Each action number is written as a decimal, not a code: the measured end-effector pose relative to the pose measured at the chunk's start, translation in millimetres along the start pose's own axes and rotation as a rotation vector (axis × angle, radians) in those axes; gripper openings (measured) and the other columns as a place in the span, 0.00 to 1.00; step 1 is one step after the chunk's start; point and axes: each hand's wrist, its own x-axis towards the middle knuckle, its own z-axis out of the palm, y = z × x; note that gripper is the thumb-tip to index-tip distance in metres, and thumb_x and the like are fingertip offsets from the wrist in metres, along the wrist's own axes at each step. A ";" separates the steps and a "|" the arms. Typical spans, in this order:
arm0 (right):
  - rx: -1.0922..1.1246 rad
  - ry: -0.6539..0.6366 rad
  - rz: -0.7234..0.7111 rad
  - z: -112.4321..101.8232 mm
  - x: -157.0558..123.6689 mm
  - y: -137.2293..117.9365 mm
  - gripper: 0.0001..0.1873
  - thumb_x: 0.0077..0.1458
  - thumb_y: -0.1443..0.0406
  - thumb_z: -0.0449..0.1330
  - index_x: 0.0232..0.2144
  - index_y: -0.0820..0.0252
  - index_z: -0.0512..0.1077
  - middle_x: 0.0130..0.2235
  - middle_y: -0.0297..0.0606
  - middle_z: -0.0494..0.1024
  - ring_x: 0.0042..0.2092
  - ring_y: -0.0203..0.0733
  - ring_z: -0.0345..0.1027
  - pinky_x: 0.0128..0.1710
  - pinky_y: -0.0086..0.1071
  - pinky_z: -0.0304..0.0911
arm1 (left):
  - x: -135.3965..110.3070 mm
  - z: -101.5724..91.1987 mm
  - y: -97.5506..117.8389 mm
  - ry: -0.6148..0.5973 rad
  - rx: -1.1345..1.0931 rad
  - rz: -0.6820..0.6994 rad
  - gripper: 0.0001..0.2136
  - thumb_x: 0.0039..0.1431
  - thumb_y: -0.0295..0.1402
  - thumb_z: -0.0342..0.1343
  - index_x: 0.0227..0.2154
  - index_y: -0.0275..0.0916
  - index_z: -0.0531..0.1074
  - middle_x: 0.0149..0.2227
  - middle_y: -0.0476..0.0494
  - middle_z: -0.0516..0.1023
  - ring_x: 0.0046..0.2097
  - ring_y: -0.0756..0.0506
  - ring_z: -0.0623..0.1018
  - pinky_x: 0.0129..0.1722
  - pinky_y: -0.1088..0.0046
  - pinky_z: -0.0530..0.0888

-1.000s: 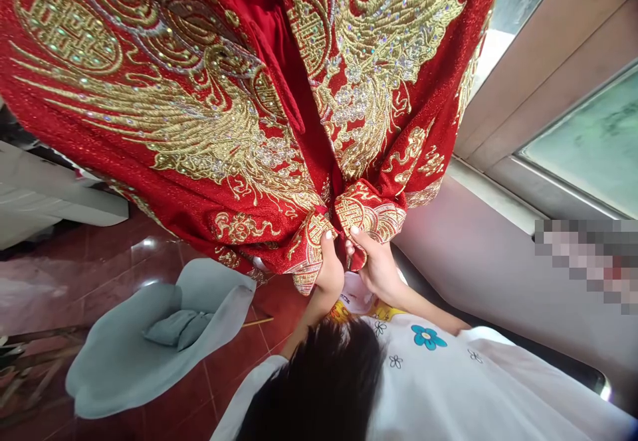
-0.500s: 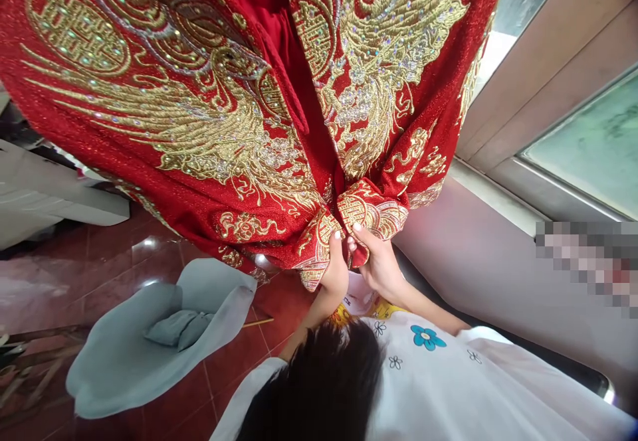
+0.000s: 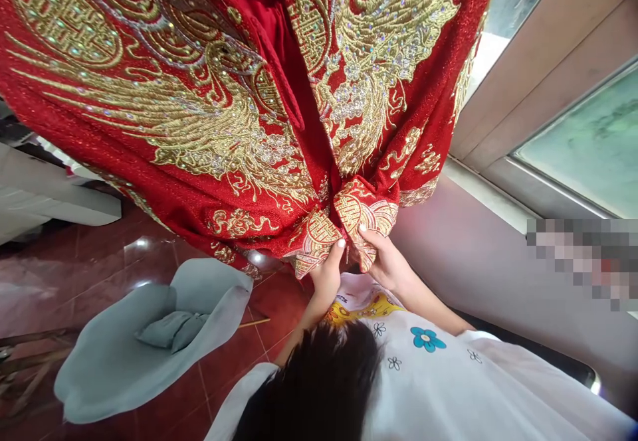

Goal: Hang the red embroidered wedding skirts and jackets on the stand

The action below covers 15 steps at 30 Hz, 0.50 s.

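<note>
A red jacket (image 3: pixel 214 129) with gold embroidery and small shiny beads hangs open down the front, filling the upper part of the view. My left hand (image 3: pixel 326 271) grips the lower front corner of its left-side panel, thumb on top and the fingers hidden under the cloth. Close beside it, my right hand (image 3: pixel 383 258) pinches the matching corner of the other panel, its thumb lying on the gold pattern. The two corners sit side by side with a narrow gap between them. Both hands are closed on the hem.
To the lower left, a grey shell-shaped chair (image 3: pixel 124 354) with a cushion (image 3: pixel 172 330) stands on the red tiled floor (image 3: pixel 184 394). A pale piece of furniture (image 3: pixel 60 188) is at the left edge. A metal-framed door or window (image 3: pixel 528 89) rises at the right.
The two front corners have come slightly apart, and both hands have shifted their hold lower along the hem. The view has moved a little to the right.
</note>
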 end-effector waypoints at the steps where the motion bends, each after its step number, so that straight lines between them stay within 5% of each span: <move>1: -0.079 -0.017 0.017 -9.5 -0.1 -0.6 0.18 0.43 0.50 0.66 0.27 0.58 0.71 0.21 0.30 0.71 0.21 0.32 0.60 0.20 0.26 0.58 | -0.8 -0.4 4.0 0.004 -0.032 -0.028 0.25 0.51 0.44 0.62 0.50 0.39 0.68 0.50 0.38 0.76 0.54 0.43 0.75 0.57 0.65 0.69; 4: -0.546 -0.055 0.100 -38.2 -5.2 -10.7 0.31 0.48 0.39 0.54 0.21 0.62 0.72 0.18 0.37 0.72 0.19 0.35 0.61 0.17 0.28 0.52 | -2.8 -1.9 9.3 -0.003 -0.055 -0.072 0.24 0.50 0.42 0.63 0.50 0.40 0.68 0.50 0.39 0.76 0.53 0.44 0.75 0.56 0.66 0.70; 7: -0.964 0.041 -0.063 -46.2 -20.2 -25.7 0.28 0.47 0.44 0.60 0.15 0.63 0.70 0.16 0.36 0.69 0.19 0.33 0.60 0.20 0.28 0.52 | -4.4 -3.0 6.9 -0.019 -0.003 -0.073 0.23 0.52 0.43 0.61 0.50 0.41 0.69 0.50 0.40 0.76 0.53 0.44 0.75 0.56 0.66 0.70; 12: -0.932 0.018 -0.369 -14.2 -37.4 -22.5 0.15 0.51 0.55 0.62 0.27 0.61 0.75 0.23 0.35 0.74 0.23 0.34 0.63 0.24 0.28 0.57 | -6.2 -4.1 2.8 -0.069 0.097 -0.014 0.21 0.51 0.44 0.61 0.47 0.41 0.72 0.49 0.39 0.77 0.55 0.42 0.74 0.59 0.63 0.67; 15: -0.978 0.077 -0.490 -2.9 -29.4 -10.0 0.10 0.50 0.58 0.63 0.25 0.60 0.74 0.21 0.33 0.74 0.22 0.33 0.62 0.24 0.28 0.57 | -6.9 -6.2 0.1 -0.100 0.115 0.017 0.21 0.51 0.46 0.60 0.44 0.39 0.73 0.46 0.38 0.78 0.52 0.41 0.75 0.57 0.62 0.69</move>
